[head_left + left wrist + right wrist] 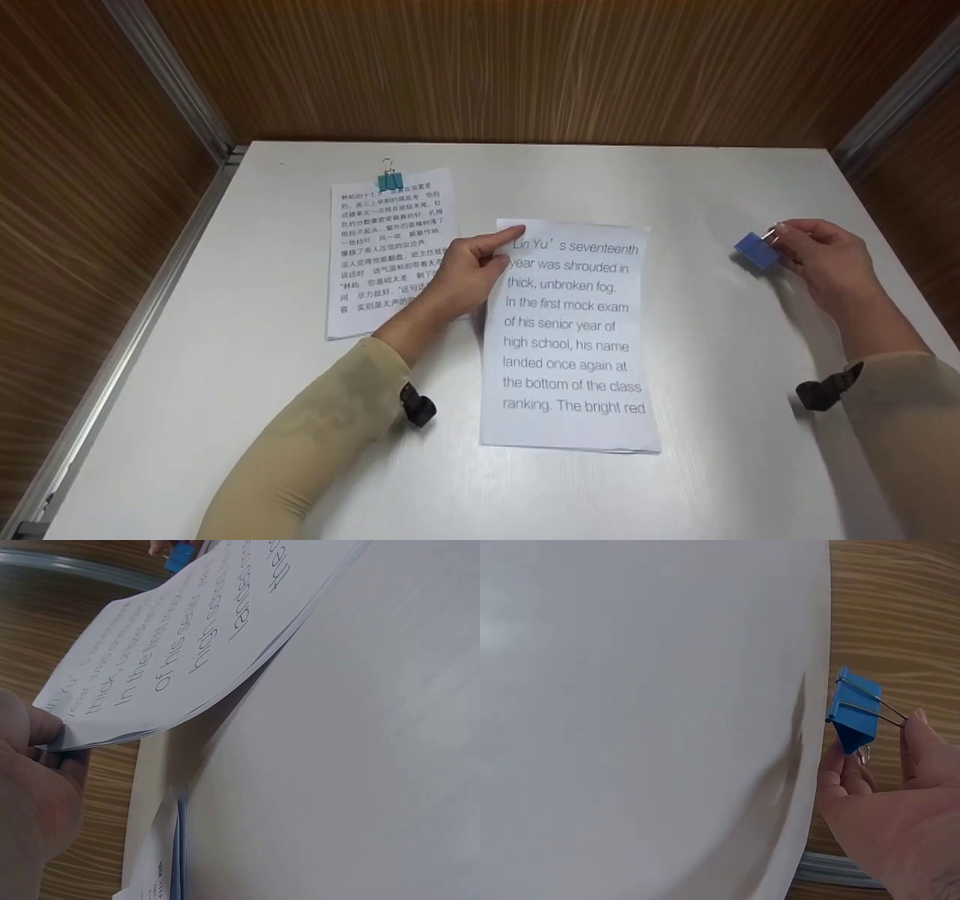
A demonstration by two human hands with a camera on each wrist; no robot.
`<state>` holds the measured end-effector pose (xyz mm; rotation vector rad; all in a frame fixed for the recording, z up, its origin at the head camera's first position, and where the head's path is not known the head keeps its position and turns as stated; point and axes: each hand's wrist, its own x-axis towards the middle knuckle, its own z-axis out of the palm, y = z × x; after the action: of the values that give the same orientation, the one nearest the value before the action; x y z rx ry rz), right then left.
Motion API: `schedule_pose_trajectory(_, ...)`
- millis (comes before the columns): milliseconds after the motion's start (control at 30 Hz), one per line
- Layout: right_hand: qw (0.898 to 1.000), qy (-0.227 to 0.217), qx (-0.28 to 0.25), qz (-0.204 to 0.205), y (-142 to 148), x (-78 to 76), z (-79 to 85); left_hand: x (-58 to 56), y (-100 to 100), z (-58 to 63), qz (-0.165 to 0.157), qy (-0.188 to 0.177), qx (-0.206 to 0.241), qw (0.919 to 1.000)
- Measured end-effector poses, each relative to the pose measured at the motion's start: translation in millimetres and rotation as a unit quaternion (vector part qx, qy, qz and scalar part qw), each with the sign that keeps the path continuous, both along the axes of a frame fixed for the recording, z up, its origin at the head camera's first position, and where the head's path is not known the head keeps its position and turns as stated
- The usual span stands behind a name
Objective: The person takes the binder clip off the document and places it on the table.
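Wood-grain wall [495, 67] at the back; white table [724, 472] in front. English sheets [574, 341] are mid-table, upper left corner raised, the stack bowing along its left side with a shadow beneath. Whether the lower edge touches the table, I cannot tell. Chinese sheets [386, 281] lie to their left, partly behind the left hand [474, 266].

Step in hand, my reading: the English sheets are being steadied while the blue clip [755, 251] is made ready, well apart on their right. Bringing the two together would call for squeezing the clip's handles to part its mouth, with the sheet edges kept flush.

Left grip: closed to a pinch at the upper left corner of the English sheets, index finger laid over the top face, other fingers curled under. Several sheet edges show in the left wrist view.

Right hand [829, 259]: thumb and fingers nearly closed on the blue clip's wire handles, body pointing away from the palm, held above the table. Cannot tell if the mouth is parted at all.

Teal clip [390, 181]: on the top edge of the Chinese sheets, touched by neither hand.
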<state>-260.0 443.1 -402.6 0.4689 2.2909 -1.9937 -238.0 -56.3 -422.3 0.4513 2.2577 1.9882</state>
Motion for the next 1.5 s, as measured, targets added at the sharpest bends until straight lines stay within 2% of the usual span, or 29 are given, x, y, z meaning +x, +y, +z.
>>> schedule_pose_trajectory(233, 1.0, -0.017, 0.021, -0.014, 14, 8.5, -2.1, -0.7, 4, -1.2, -0.002, -0.004, 0.004, 1.0)
schedule_pose_trajectory(567, 0.996, -0.039, 0.074, -0.023, 27, 13.5, -8.7, 0.4, 8, -0.7, -0.014, 0.012, 0.001, 0.9998)
schedule_pose_trajectory(867, 0.994, -0.053, 0.09, -0.023, 33, 18.1, -5.8, -1.7, 14, -3.6, -0.013, 0.008, 0.004, 0.9999)
schedule_pose_trajectory(933, 0.992, -0.051, 0.111, -0.027, 32, 20.2, -3.6, -2.5, 15, -4.7, -0.013, 0.004, 0.005, 0.9999)
schedule_pose_trajectory(1033, 0.984, -0.03, 0.173, -0.033, 25, 23.3, 0.7, -4.0, 17, -6.1, -0.013, 0.001, 0.005, 0.9999)
schedule_pose_trajectory(1133, 0.97, 0.013, 0.242, -0.022, 8, 27.6, 4.0, -5.9, 17, -7.4, -0.011, -0.004, 0.002, 0.9999)
schedule_pose_trajectory(1233, 0.957, 0.069, 0.28, 0.02, -19, 32.7, 5.6, -8.3, 17, -9.2, -0.005, -0.018, 0.0, 0.9998)
schedule_pose_trajectory(1400, 0.935, 0.148, 0.304, 0.108, -72, 45.1, 3.0, -14.4, 15, -13.4, 0.001, -0.05, 0.0, 0.9987)
schedule_pose_trajectory(1500, 0.921, 0.173, 0.317, 0.149, -101, 52.9, -0.5, -18.6, 15, -16.1, 0.002, -0.063, -0.009, 0.998)
